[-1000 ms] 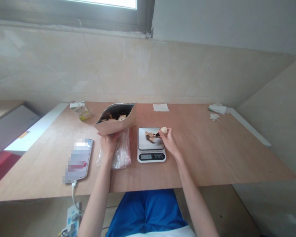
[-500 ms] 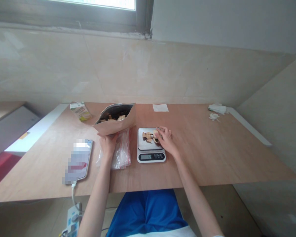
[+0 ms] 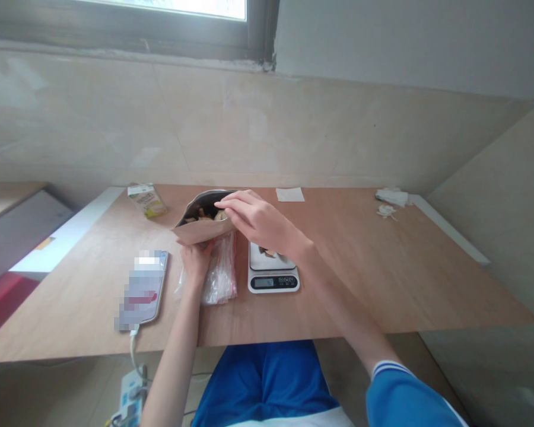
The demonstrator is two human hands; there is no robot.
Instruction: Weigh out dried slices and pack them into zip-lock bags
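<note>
My left hand [image 3: 194,259] grips the lower front of a brown paper bag [image 3: 204,232], holding it tilted with its mouth open. Inside the bag lie pale-brown dried slices [image 3: 203,217] of a kind I cannot make out. At the right side of the bag's mouth is my right hand [image 3: 260,220], fingers stretched out over the opening, with nothing visible in them. Its wrist and palm cover part of a white kitchen scale [image 3: 273,284]. A few brown slices [image 3: 266,252] rest on the scale's plate. Clear plastic zip bags [image 3: 220,279] lie under and beside my left hand.
A phone [image 3: 145,290] on a charging cable lies at the left of the wooden table [image 3: 360,284]. Further back are a small carton [image 3: 146,200], a white paper [image 3: 290,194] and crumpled tissues [image 3: 392,197]. A power strip [image 3: 132,394] is below the front edge.
My right hand has left the slices on the scale and moved up and left to the bag's mouth. My left hand still holds the bag in about the same place.
</note>
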